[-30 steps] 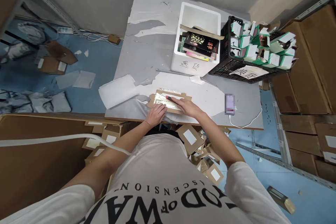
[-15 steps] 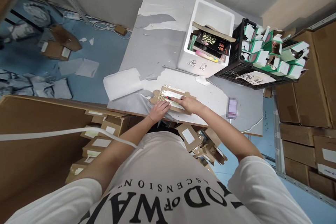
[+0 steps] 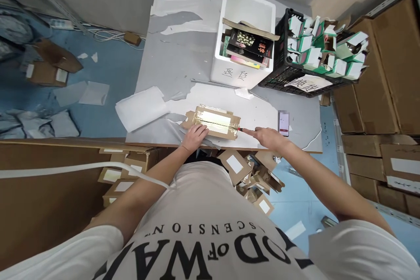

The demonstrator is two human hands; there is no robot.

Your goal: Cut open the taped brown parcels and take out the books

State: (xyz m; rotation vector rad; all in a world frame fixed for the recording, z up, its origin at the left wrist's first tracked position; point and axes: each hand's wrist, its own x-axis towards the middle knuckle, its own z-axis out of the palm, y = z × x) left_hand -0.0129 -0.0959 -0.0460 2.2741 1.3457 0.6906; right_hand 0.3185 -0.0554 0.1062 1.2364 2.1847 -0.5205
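A flat, taped cardboard box (image 3: 225, 136) with a pale label lies on the table near its front edge. My left hand (image 3: 194, 137) is closed at the box's near left side, fingers together and pressing on its edge. A small knife with a red tip to its handle (image 3: 239, 129) is in my right hand (image 3: 269, 138), index finger stretched along it. The knife is at the right end of the box, its blade too small to make out. A dark lengthwise line runs across the label and tape.
White paper (image 3: 141, 108) lies left of the box, and a phone (image 3: 284, 123) to the right. Behind stand a white foam box (image 3: 241, 70) with books and a black crate (image 3: 278, 79) of green-and-white cartons. Small cardboard boxes (image 3: 233, 167) are piled below the table edge.
My right hand has drawn the knife rightward from the box's left part to its right end. A dark line now shows along the label. My left hand stays on the box.
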